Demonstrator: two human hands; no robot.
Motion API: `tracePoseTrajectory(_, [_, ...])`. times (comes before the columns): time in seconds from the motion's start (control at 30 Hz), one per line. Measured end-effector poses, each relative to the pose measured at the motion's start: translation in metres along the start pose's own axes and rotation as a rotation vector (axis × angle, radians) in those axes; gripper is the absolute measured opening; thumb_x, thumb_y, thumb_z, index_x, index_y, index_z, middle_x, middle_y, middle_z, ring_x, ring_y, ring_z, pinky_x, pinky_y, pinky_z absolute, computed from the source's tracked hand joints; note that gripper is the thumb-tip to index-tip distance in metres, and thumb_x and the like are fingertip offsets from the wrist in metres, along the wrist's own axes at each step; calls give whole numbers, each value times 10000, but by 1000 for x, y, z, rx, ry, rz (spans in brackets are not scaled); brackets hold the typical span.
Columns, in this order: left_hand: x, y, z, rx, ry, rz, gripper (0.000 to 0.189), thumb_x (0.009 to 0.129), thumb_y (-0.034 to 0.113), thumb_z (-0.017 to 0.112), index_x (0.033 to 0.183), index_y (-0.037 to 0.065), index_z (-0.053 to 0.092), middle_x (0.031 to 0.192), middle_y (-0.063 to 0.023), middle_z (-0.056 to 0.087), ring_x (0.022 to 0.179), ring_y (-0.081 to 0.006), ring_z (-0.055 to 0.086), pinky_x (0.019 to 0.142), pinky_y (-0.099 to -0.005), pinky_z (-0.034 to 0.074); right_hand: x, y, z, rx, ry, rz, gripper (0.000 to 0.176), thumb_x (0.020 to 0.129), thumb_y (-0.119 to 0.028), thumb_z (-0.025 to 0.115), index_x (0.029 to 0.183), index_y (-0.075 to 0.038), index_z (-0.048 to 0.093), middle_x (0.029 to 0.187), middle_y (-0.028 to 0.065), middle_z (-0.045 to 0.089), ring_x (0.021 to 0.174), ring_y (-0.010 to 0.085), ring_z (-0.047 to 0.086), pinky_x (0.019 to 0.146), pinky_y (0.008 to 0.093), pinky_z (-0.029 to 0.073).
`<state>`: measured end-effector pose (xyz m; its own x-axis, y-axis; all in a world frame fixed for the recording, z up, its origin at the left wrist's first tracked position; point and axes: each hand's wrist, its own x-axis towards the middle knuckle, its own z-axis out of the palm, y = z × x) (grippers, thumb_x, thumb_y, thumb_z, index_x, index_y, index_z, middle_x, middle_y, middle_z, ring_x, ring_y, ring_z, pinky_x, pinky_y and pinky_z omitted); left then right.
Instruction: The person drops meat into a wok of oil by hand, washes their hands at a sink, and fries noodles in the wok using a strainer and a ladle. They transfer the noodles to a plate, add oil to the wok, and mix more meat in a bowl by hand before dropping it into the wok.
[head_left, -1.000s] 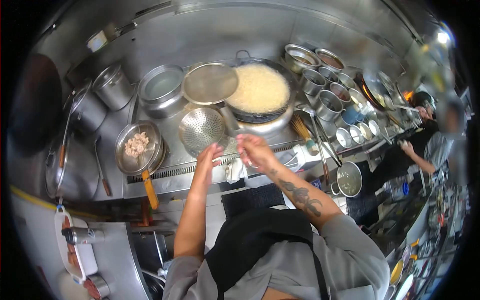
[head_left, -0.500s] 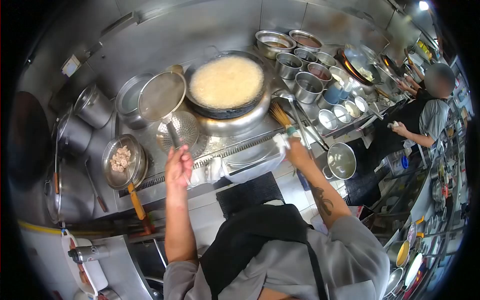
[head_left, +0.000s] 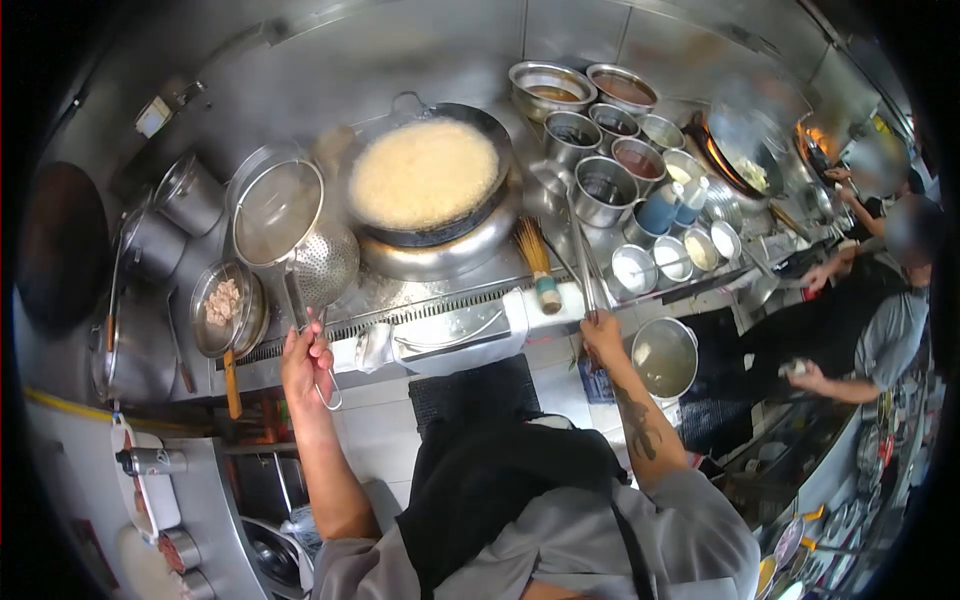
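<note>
My left hand (head_left: 308,365) is closed on the metal handle of a round fine-mesh strainer (head_left: 278,212), raised over the left of the range. Beneath it a perforated scoop (head_left: 332,262) is partly covered. My right hand (head_left: 604,338) grips the end of a long metal handle, seemingly a ladle (head_left: 585,262), leaning on the range edge. Left of that hand lies a bamboo brush (head_left: 536,262). Between the hands and farther back, a wok (head_left: 487,205) holds pale, frothing liquid (head_left: 425,172).
Several metal pots of sauces (head_left: 606,190) and squeeze bottles (head_left: 662,208) crowd the right. A strainer with meat pieces (head_left: 222,303) rests at left. A pot of liquid (head_left: 664,358) stands low beside my right arm. Co-workers (head_left: 840,330) stand at right.
My left hand has brought the strainer left and slightly down. My right hand has moved from beside the bamboo brush down onto the ladle handle; the view has shifted a little.
</note>
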<state>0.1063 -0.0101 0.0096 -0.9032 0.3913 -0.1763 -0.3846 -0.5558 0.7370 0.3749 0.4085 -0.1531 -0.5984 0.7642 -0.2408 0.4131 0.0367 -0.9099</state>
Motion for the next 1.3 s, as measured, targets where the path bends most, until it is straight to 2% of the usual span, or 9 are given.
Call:
tracePoseTrajectory(0.1, [-9, -3, -1, -1, 34, -3, 283, 921, 23, 469, 1204, 24, 456, 876, -56, 555, 573, -70, 439, 427, -183, 362, -2, -79, -13, 348, -136, 95, 206, 820, -97, 570, 1006, -12, 546, 630, 21, 524, 397, 117, 462, 359, 262, 390])
tracePoseTrajectory(0.3, [-7, -9, -3, 17, 78, 25, 263, 916, 22, 478, 1179, 44, 482, 869, -56, 568, 572, -67, 454, 425, -183, 364, 33, -234, -14, 963, -762, -20, 292, 884, -166, 532, 1124, -3, 495, 752, 8, 512, 466, 87, 448, 372, 245, 393])
tracePoseTrajectory(0.5, [3, -12, -11, 47, 164, 42, 272, 908, 20, 478, 1176, 64, 480, 851, -36, 554, 562, -63, 448, 418, -184, 361, 74, -349, 82, 1302, -1256, 136, 281, 903, -136, 492, 1121, 40, 472, 755, 24, 497, 508, 78, 447, 431, 235, 407])
tracePoseTrajectory(0.67, [6, -11, -18, 57, 205, 39, 251, 903, 12, 473, 1147, 72, 479, 839, -39, 541, 543, -67, 443, 414, -196, 368, 119, -370, 188, 1370, -1404, 301, 297, 901, -116, 488, 1121, 80, 445, 771, 28, 509, 536, 71, 483, 470, 217, 419])
tracePoseTrajectory(0.83, [5, -7, -25, 46, 222, 16, 227, 912, 20, 457, 1132, 67, 481, 835, -38, 540, 532, -65, 437, 408, -199, 366, 149, -352, 258, 1363, -1282, 650, 225, 883, -92, 492, 1046, 57, 449, 743, 23, 507, 551, 83, 490, 475, 220, 428])
tracePoseTrajectory(0.93, [7, -6, -35, 72, 238, 13, 225, 909, 24, 459, 1127, 70, 486, 833, -36, 540, 531, -61, 431, 409, -196, 364, 143, -354, 238, 1230, -1365, 387, 235, 880, -87, 498, 1065, 49, 447, 746, 24, 510, 555, 83, 489, 475, 220, 428])
tracePoseTrajectory(1.0, [8, -3, -37, 109, 248, 22, 220, 909, 28, 461, 1123, 71, 488, 829, -33, 542, 531, -60, 429, 410, -195, 361, 122, -363, 207, 1126, -1305, 232, 224, 882, -81, 507, 1087, 5, 473, 750, 26, 511, 541, 89, 485, 451, 241, 430])
tracePoseTrajectory(1.17, [10, 7, -39, 131, 237, 37, 212, 909, 34, 464, 1116, 77, 489, 818, -26, 548, 529, -58, 424, 407, -194, 352, 85, -332, 128, 678, -813, -67, 324, 873, -27, 515, 1189, -30, 447, 723, 43, 506, 505, 127, 501, 414, 281, 437])
tracePoseTrajectory(1.3, [14, 11, -45, 146, 203, 46, 218, 910, 30, 457, 1119, 83, 484, 822, -24, 553, 529, -58, 422, 407, -195, 347, 73, -300, 65, 313, -443, -212, 257, 848, -45, 552, 1100, -23, 508, 654, 16, 500, 423, 101, 466, 375, 249, 384])
